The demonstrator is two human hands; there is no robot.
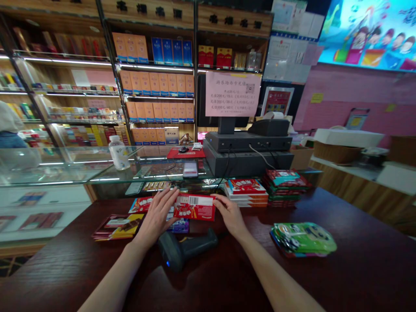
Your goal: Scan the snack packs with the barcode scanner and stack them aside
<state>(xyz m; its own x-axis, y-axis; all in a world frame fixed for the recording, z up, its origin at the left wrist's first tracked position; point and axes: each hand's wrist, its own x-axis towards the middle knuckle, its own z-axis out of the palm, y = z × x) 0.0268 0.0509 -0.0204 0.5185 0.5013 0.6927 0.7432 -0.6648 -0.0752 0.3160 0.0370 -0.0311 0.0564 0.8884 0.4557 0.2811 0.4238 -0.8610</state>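
Observation:
A red snack packet (194, 207), its barcode strip facing up, is between my hands above the dark table. My right hand (230, 214) pinches its upper right corner. My left hand (158, 213) has its fingers stretched out, palm down, at the packet's left end; what its underside touches is hidden. Below the packet a purple packet (182, 226) shows in part. Nearer to me lies a black barcode scanner (183, 251) with a small blue light. Yellow and maroon chocolate packets (121, 226) lie left of my left hand, beside another red packet (139, 204).
Green pouches (302, 238) lie at the right. Behind them stand stacked red-topped boxes (247, 193) and dark red packets (286, 186). A glass counter (97, 169) bears a white bottle (118, 152) and a till (248, 147). Someone in a white top (9, 119) stands far left.

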